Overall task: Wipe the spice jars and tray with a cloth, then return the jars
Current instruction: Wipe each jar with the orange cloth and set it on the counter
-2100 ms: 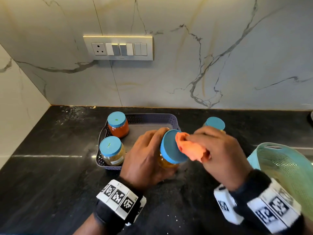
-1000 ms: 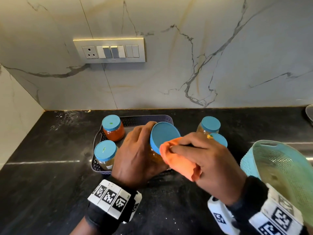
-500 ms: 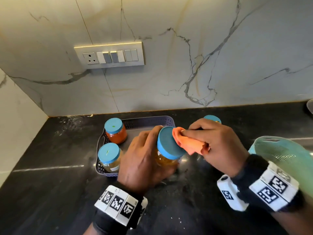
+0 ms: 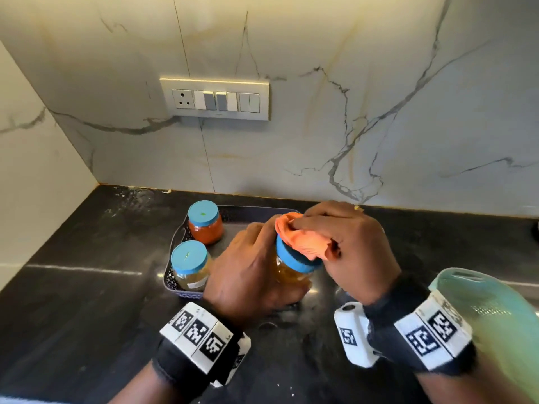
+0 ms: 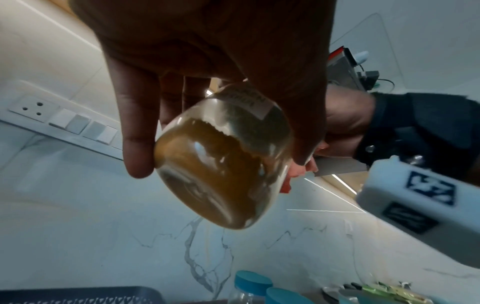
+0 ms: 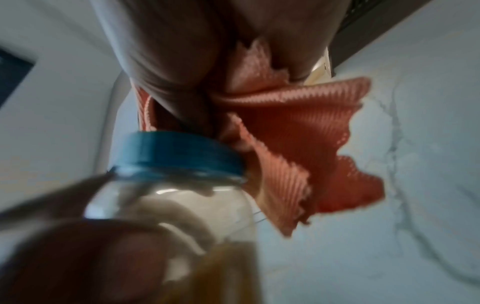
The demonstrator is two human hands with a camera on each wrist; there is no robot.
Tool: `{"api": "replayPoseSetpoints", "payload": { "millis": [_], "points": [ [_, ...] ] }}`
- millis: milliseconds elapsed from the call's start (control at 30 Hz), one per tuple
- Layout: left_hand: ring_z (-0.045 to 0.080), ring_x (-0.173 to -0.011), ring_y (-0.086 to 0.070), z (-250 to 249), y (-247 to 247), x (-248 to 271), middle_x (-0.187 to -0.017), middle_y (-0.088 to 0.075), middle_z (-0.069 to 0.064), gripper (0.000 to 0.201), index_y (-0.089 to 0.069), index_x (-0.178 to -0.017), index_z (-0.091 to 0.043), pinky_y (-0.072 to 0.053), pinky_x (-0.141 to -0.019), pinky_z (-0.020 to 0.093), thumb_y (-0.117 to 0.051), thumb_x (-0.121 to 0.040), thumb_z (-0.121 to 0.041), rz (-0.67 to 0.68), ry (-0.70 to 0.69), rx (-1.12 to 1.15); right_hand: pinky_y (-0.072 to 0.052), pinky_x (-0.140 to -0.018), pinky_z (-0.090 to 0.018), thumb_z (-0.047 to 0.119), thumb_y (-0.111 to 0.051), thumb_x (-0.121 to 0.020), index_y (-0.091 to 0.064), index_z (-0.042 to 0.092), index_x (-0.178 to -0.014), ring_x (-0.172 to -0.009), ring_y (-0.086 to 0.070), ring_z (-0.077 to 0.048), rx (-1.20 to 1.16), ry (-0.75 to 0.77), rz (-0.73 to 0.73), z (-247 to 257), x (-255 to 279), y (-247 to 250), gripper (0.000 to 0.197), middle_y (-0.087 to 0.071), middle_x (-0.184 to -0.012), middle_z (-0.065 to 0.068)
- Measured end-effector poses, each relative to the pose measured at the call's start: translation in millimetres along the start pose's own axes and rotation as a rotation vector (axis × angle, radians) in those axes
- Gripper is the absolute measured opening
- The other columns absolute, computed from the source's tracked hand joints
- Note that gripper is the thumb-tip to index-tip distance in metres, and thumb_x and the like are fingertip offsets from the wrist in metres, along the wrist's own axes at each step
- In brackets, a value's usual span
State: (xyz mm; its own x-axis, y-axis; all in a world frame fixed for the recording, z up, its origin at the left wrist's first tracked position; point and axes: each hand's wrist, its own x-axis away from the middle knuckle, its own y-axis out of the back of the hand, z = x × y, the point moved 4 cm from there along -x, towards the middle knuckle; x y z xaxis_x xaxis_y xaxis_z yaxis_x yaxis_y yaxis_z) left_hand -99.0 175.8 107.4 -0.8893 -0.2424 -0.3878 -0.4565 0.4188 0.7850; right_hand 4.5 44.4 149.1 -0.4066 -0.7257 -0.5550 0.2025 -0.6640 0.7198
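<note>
My left hand grips a glass spice jar of yellow-brown powder with a blue lid, lifted and tilted over the counter; the same jar fills the left wrist view. My right hand holds an orange cloth pressed on top of that lid, and the cloth drapes over the lid in the right wrist view. The dark tray behind holds a red-filled jar and a pale-filled jar.
A mint-green basket stands at the right edge, close to my right wrist. Two more blue-lidded jars show low in the left wrist view. A marble wall with a switch panel rises behind the black counter.
The cloth has moved from the lid's right side up onto its top. The jar stands more upright in my left hand. My head has tilted, so the scene sits lower in view.
</note>
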Motion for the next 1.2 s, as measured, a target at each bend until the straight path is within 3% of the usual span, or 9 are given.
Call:
{"api": "replayPoseSetpoints", "payload": {
  "millis": [100,200,333,467,600,800,967,1133,1200],
  "points": [
    [0.013,-0.114,-0.058,9.7,3.2,0.5,-0.130,-0.060,-0.008,0.097,-0.037,-0.143,-0.031,-0.057,-0.087,0.037,-0.072,-0.063,-0.070,0.038,0.017,0.001,-0.051,-0.089,-0.021,0.012,-0.075,-0.081,-0.076,0.022,-0.111,-0.102,-0.063,-0.007,-0.060,0.086,0.070,11.7,18.1,1.5,0.032,-0.069,-0.109,0.008],
    [0.007,-0.112,-0.060,17.5,6.7,4.5,-0.128,-0.061,-0.014,0.094,-0.042,-0.140,-0.033,-0.056,-0.088,0.034,-0.073,-0.061,-0.073,0.053,0.079,0.065,-0.053,-0.081,-0.024,0.008,-0.075,-0.079,-0.077,0.021,-0.107,-0.096,-0.066,-0.006,-0.133,0.056,0.118,-9.4,34.1,13.1,0.031,-0.068,-0.104,0.010],
    [0.000,-0.113,-0.062,25.2,4.1,6.0,-0.123,-0.064,-0.023,0.085,-0.045,-0.133,-0.041,-0.056,-0.095,0.037,-0.086,-0.061,-0.058,0.074,0.261,0.463,-0.054,-0.079,-0.031,0.025,-0.057,-0.082,-0.075,0.019,-0.109,-0.095,-0.067,-0.015,-0.146,-0.066,-0.084,-26.3,34.9,27.8,0.033,-0.069,-0.103,0.003],
    [0.013,-0.115,-0.067,25.2,4.9,1.5,-0.124,-0.069,-0.009,0.087,-0.049,-0.137,-0.027,-0.056,-0.096,0.045,-0.090,-0.063,-0.048,0.045,0.316,0.734,-0.052,-0.082,-0.022,0.033,-0.066,-0.088,-0.075,0.014,-0.107,-0.096,-0.066,-0.012,-0.166,-0.002,-0.230,0.6,28.7,20.6,0.028,-0.069,-0.102,-0.002],
    [0.016,-0.113,-0.069,16.3,14.9,-3.7,-0.122,-0.071,-0.002,0.083,-0.051,-0.136,-0.015,-0.058,-0.089,0.031,-0.090,-0.065,-0.033,0.025,0.274,0.865,-0.052,-0.085,-0.021,0.031,-0.069,-0.090,-0.074,0.013,-0.109,-0.101,-0.063,-0.009,-0.145,0.093,-0.226,16.3,23.5,8.4,0.026,-0.067,-0.106,-0.003],
    [0.019,-0.104,-0.072,19.2,28.6,-6.8,-0.114,-0.074,0.002,0.087,-0.056,-0.128,-0.018,-0.059,-0.079,0.028,-0.087,-0.058,-0.058,-0.040,0.300,1.007,-0.054,-0.075,-0.037,0.013,-0.077,-0.085,-0.075,0.008,-0.097,-0.095,-0.065,-0.019,-0.229,0.106,-0.146,11.2,46.2,-4.9,0.013,-0.066,-0.103,-0.003],
    [0.016,-0.106,-0.072,10.0,17.9,-4.3,-0.116,-0.074,-0.002,0.085,-0.056,-0.128,-0.023,-0.059,-0.080,0.026,-0.085,-0.057,-0.060,0.021,0.298,0.987,-0.056,-0.076,-0.034,0.011,-0.079,-0.079,-0.074,0.008,-0.099,-0.097,-0.065,-0.020,-0.193,0.089,-0.254,13.9,17.0,9.4,0.020,-0.065,-0.103,-0.008],
    [0.028,-0.104,-0.072,19.1,24.2,-10.7,-0.112,-0.075,0.007,0.087,-0.059,-0.125,-0.019,-0.062,-0.080,0.043,-0.088,-0.055,-0.062,-0.106,0.369,1.015,-0.053,-0.085,-0.027,0.012,-0.081,-0.078,-0.072,0.010,-0.107,-0.105,-0.061,-0.014,-0.166,0.106,-0.144,18.3,23.4,0.8,0.030,-0.062,-0.114,-0.003],
    [0.028,-0.102,-0.073,23.3,26.1,-11.7,-0.110,-0.075,0.007,0.083,-0.059,-0.125,-0.018,-0.061,-0.075,0.040,-0.087,-0.058,-0.058,-0.109,0.380,1.004,-0.054,-0.085,-0.029,0.020,-0.083,-0.077,-0.069,0.012,-0.113,-0.110,-0.060,-0.015,-0.202,0.090,-0.099,16.5,37.0,-6.1,0.039,-0.058,-0.119,-0.002]
  ]
}}
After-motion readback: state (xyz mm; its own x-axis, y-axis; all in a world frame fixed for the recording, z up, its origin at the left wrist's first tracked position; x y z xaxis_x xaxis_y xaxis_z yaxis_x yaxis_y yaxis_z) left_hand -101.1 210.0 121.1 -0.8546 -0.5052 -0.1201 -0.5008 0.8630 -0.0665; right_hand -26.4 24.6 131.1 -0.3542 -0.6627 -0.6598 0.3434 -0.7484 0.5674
